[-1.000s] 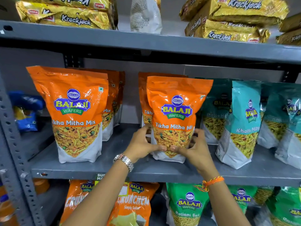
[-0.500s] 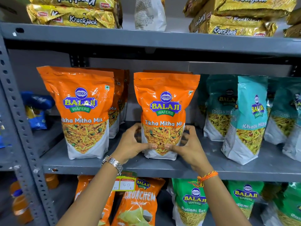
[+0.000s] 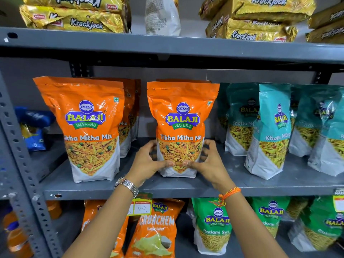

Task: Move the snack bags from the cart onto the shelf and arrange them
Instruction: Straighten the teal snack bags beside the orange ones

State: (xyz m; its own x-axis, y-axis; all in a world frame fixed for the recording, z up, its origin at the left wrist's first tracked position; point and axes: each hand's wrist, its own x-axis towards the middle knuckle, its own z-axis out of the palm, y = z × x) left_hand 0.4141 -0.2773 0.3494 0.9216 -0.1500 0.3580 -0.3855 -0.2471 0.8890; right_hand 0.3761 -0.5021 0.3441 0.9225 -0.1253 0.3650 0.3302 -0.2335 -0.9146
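Note:
An orange Tikha Mitha Mix bag [image 3: 181, 116] stands upright on the grey middle shelf [image 3: 104, 189], in front of another orange bag. My left hand [image 3: 149, 161] grips its lower left side and my right hand [image 3: 206, 161] its lower right side, thumbs pressed on the front. A second row of orange Tikha Mitha Mix bags [image 3: 87, 123] stands to the left. The cart is out of view.
Teal Khatta Mitha bags [image 3: 270, 131] stand to the right on the same shelf. Gold Krackjack packs [image 3: 74, 19] fill the shelf above. Crunchem [image 3: 156, 229] and green Ratlami Sev bags [image 3: 214, 226] sit below. A perforated grey upright [image 3: 20, 164] bounds the left, with blue packs [image 3: 33, 127] beyond.
Both hands have slid the held orange bag leftward and deeper onto the shelf, squaring it upright in front of the bag behind; the gap to the teal bags has widened.

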